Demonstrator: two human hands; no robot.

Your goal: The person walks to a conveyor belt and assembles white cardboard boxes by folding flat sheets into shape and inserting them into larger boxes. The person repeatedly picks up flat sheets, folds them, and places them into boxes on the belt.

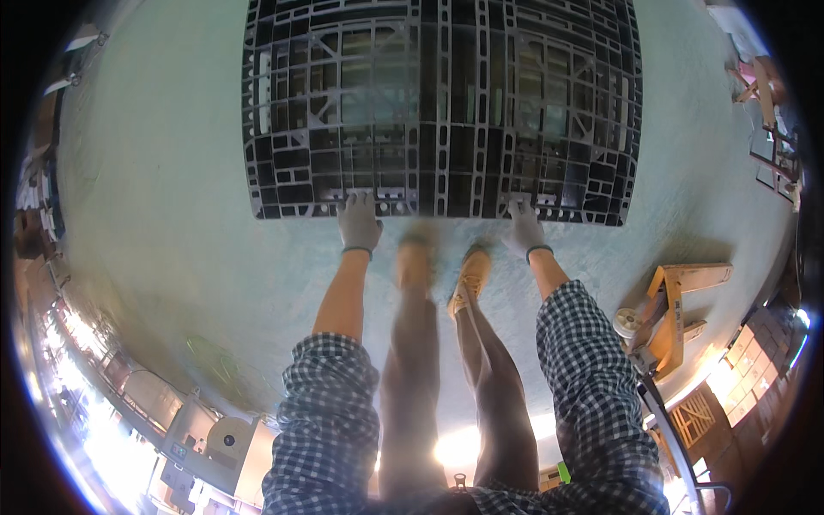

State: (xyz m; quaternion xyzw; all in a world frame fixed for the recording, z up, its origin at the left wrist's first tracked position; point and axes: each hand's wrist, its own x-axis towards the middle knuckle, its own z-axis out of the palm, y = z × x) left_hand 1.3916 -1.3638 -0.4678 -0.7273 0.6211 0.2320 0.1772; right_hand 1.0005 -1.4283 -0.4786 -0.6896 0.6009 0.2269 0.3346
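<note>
A: Start from the left. What's down there?

B: Toward 7 or 8 o'clock there's a gray machine (190, 425) with a round pale disc (227, 439) on its front.

A: And the big dark thing?

B: A black pallet (442, 112), an open grid filling 12 o'clock. I can't tell whether its near edge is raised off the pale green floor (154, 189).

A: The left hand (359, 225)?

B: Gloved in gray, at about 10 o'clock from the middle. Its grip is closed on the pallet's near edge, fingers hooked over it.

A: Between the hands?

B: Two tan shoes, just short of that edge. The left shoe (413, 256) is blurred; the right shoe (470, 273) is sharper.

A: And the right hand (524, 232)?

B: Gloved too, between 2 and 3 o'clock. Its grip is closed on the same edge, fingers over the top.

A: Further right?

B: A yellow pallet jack (674, 322) between 3 and 4 o'clock, well apart from the pallet, then stacked boxes (751, 373) near 4 o'clock.
</note>
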